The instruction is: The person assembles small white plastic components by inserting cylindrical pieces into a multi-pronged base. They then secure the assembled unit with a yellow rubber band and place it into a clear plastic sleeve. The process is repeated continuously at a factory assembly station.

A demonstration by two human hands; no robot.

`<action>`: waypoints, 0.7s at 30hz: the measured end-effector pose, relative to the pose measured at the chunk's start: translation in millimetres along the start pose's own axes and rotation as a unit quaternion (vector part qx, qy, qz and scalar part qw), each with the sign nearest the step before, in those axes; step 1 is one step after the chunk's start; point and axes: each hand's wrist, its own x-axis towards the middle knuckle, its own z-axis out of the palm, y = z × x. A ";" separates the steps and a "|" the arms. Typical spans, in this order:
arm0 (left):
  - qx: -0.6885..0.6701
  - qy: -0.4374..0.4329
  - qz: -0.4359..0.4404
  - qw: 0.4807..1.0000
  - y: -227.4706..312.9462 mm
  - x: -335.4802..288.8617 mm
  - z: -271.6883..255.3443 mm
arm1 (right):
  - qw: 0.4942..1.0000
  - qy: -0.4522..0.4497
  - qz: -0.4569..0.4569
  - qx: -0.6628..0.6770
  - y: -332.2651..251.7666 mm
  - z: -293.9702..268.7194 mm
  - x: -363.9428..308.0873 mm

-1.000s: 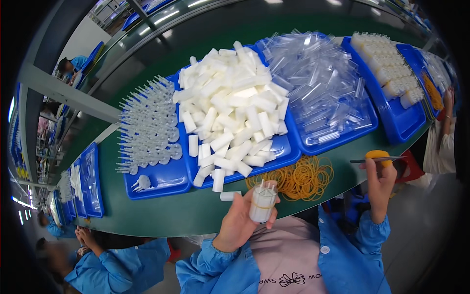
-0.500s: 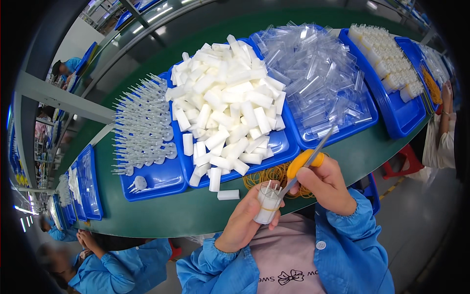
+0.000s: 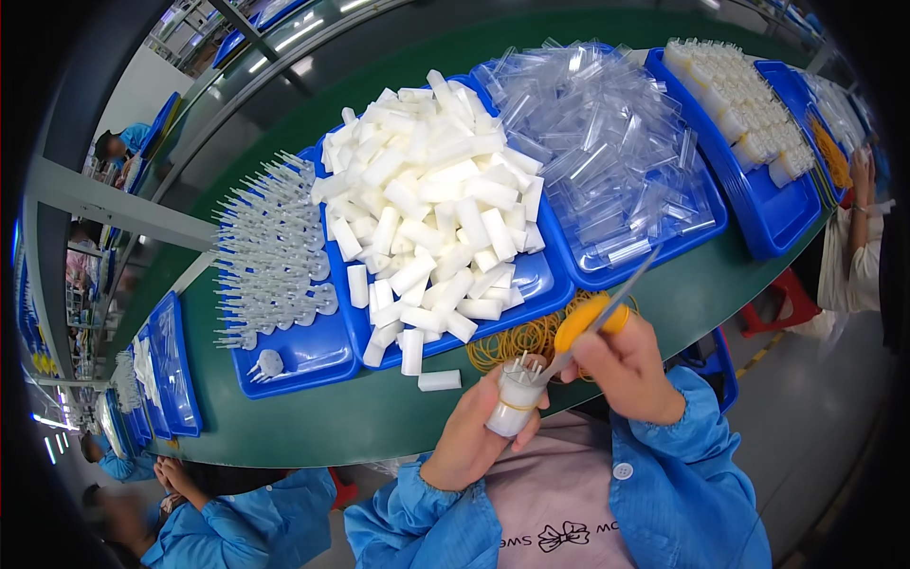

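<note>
One small white cylinder with clear walls (image 3: pixel 513 423), yellow-brown band (image 3: pixel 515 407) round its middle, prongs (image 3: pixel 526 361) upward, gripped in bare left hand (image 3: pixel 464 433) near edge of green tabletop (image 3: pixel 332 422). Bare right hand (image 3: pixel 630 365) closed on slim grey-and-orange tool (image 3: pixel 624 289); lower tip at cylinder's rim, contact unclear. Looped yellow-brown rubber bands (image 3: pixel 517 345) just beyond.

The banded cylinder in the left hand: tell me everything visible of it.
The cylinder looks plastic, part clear, part white, with thin pale prongs at its top. An orange rubber band rings it. Tilted slightly, it is gripped in the left hand by the table; the metal tool in the right hand appears to touch its rim.
</note>
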 end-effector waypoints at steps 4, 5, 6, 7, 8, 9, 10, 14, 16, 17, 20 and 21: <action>-0.131 -0.012 -0.057 0.990 -2.1 3.9 -12.8 | 0.994 0.043 0.019 0.099 6.8 -4.5 7.3; -0.157 -0.019 -0.062 0.985 -2.0 5.3 -14.2 | 0.994 0.040 0.011 0.097 7.6 -5.7 7.9; -0.158 -0.014 -0.064 0.985 -2.1 6.0 -13.4 | 0.994 0.038 0.022 0.102 8.0 -5.4 7.5; -0.159 -0.010 -0.066 0.985 -1.9 6.1 -11.4 | 0.993 0.036 0.032 0.108 8.0 -4.4 7.4; -0.160 -0.006 -0.069 0.985 -1.6 6.0 -9.3 | 0.992 0.035 0.043 0.114 8.3 -3.5 7.2; -0.166 -0.007 -0.073 0.983 -0.4 5.7 -6.7 | 0.991 0.027 0.049 0.120 8.5 -2.8 7.6; -0.171 -0.007 -0.077 0.982 0.9 5.2 -3.9 | 0.990 0.020 0.054 0.125 8.9 -2.3 8.1; -0.172 -0.006 -0.091 0.981 0.4 4.5 -3.1 | 0.990 -0.032 0.079 0.113 8.9 -4.5 9.1; -0.171 -0.014 -0.099 0.980 0.3 4.7 -3.2 | 0.984 -0.034 0.099 0.147 8.0 -2.3 8.8; -0.171 -0.019 -0.103 0.980 0.2 4.8 -3.4 | 0.980 -0.034 0.110 0.163 7.2 -1.3 8.4; -0.202 -0.032 -0.125 0.971 -0.7 5.9 -6.1 | 0.998 -0.041 0.034 0.040 2.5 -0.4 5.7; -0.226 -0.070 -0.120 0.964 -3.3 6.7 -11.2 | 0.998 -0.046 -0.035 -0.031 1.5 -0.4 6.1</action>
